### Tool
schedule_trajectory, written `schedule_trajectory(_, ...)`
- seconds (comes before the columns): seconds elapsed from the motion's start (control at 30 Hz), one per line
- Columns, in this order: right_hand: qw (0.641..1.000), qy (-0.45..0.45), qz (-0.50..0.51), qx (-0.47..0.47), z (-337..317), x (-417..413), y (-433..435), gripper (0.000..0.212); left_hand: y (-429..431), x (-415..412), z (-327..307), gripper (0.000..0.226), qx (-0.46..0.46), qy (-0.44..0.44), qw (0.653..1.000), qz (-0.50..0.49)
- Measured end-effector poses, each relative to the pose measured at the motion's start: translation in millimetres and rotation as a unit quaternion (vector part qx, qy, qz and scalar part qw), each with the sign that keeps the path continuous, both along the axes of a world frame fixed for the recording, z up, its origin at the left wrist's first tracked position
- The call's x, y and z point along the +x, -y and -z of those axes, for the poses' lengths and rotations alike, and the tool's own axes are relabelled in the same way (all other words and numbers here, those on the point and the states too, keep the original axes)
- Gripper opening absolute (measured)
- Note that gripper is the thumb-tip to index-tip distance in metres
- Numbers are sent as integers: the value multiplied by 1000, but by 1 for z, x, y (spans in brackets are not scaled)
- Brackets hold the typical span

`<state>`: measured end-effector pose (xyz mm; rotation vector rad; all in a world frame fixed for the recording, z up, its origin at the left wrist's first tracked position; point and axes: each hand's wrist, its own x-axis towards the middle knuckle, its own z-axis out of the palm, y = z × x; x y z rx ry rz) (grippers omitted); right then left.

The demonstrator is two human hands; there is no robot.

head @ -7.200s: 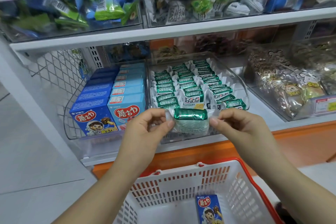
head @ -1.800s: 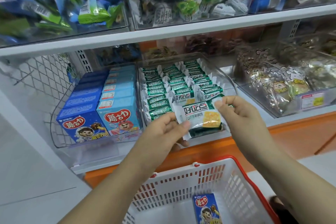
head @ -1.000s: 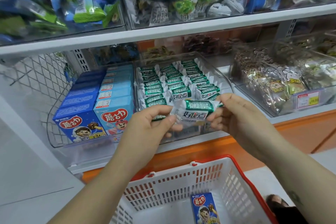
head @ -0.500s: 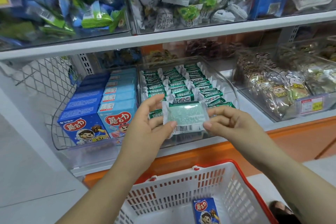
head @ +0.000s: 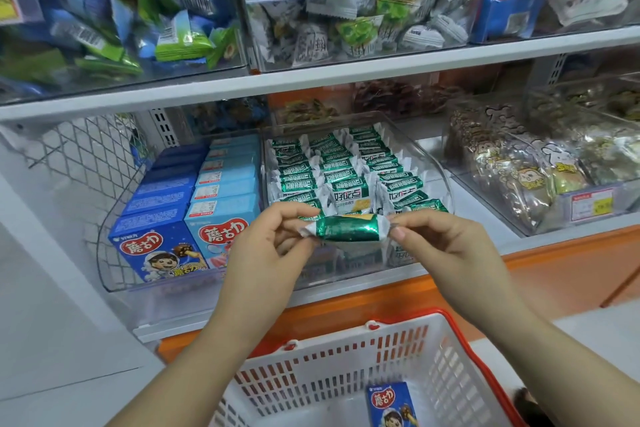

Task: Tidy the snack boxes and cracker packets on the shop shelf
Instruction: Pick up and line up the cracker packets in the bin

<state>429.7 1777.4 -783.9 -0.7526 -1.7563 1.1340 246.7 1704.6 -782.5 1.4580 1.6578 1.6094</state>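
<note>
A green and white cracker packet [head: 346, 227] hangs level in front of the clear bin [head: 434, 163], its green edge facing me. My left hand [head: 268, 243] pinches its left crimped end and my right hand [head: 446, 243] pinches its right end. Behind it the bin holds three rows of matching cracker packets [head: 329, 166] standing on edge. To the left, blue snack boxes [head: 194, 204] stand in two rows inside a wire rack. One more blue snack box [head: 393, 404] lies in the white basket [head: 311, 381] below.
The white basket with a red rim sits below the orange shelf edge [head: 554, 253]. A clear bin of cartoon-printed snack bags [head: 519, 173] stands to the right. Upper shelf bins [head: 346, 21] hold loose wrapped snacks behind a price tag. Pale floor lies at the left.
The packet has been turned between my fingers, from showing its pale barcode back half a second ago to showing its green edge. Both hands stayed at its ends.
</note>
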Motion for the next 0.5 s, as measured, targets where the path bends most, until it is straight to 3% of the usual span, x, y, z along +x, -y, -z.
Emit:
schedule_trajectory(0.27,996,-64,35,-59,3,-1,-1,12,1,7,-10,33,-42,66,997,21)
schedule_trajectory(0.33,999,-43,-7,-18,1,0,3,20,2,8,-16,30,-63,155,985,32)
schedule_trajectory(0.43,988,75,-45,128,-3,1,8,34,4,5,-28,24,-98,366,922,78)
schedule_trajectory(0.5,971,119,-26,207,-3,-5,7,41,6,2,-31,20,-117,436,887,94)
